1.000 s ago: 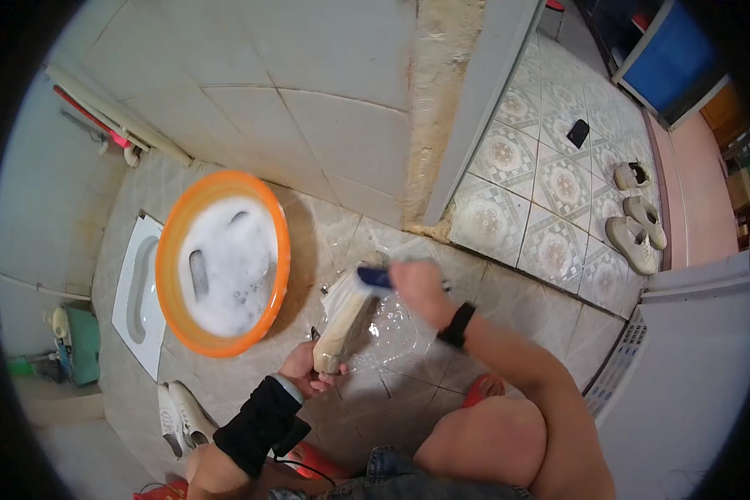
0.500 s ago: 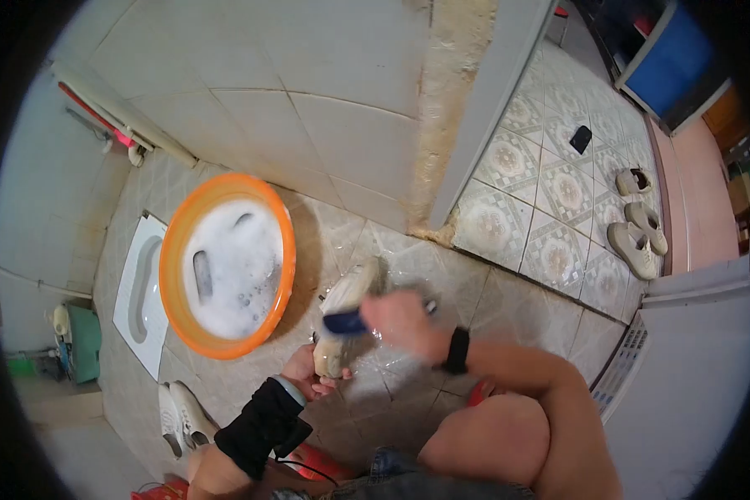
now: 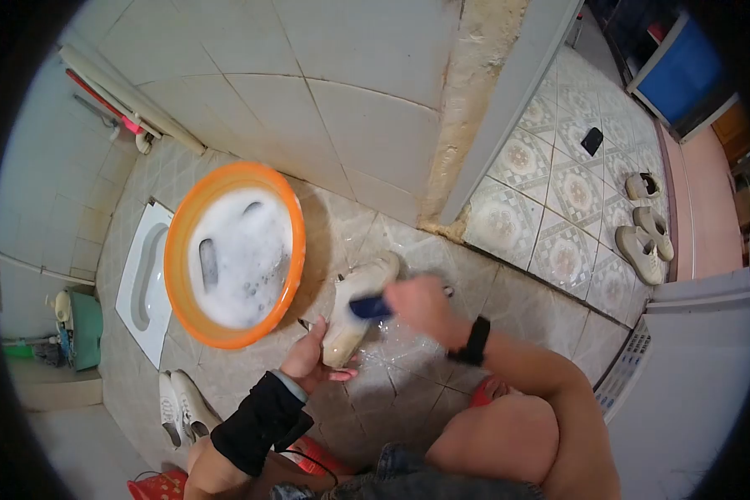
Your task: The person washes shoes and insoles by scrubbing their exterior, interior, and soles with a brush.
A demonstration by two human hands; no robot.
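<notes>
A wet, pale shoe is gripped at its lower end by my left hand, the thumb on one side and fingers beneath. My right hand is wrapped round a dark blue scrubbing brush, whose head lies against the side of the shoe. The right hand is blurred by motion and the bristles are hidden. To the left stands an orange basin full of white suds, with dark shapes partly showing through the foam.
A white squat toilet is set in the floor beyond the basin. White shoes stand at lower left, and more shoes line the right wall. A raised door sill crosses the floor. A black flat object lies past it.
The brush has shifted along the shoe, and the right hand has moved slightly right and is still blurred. The left hand keeps its hold. The whole view has shifted a little.
</notes>
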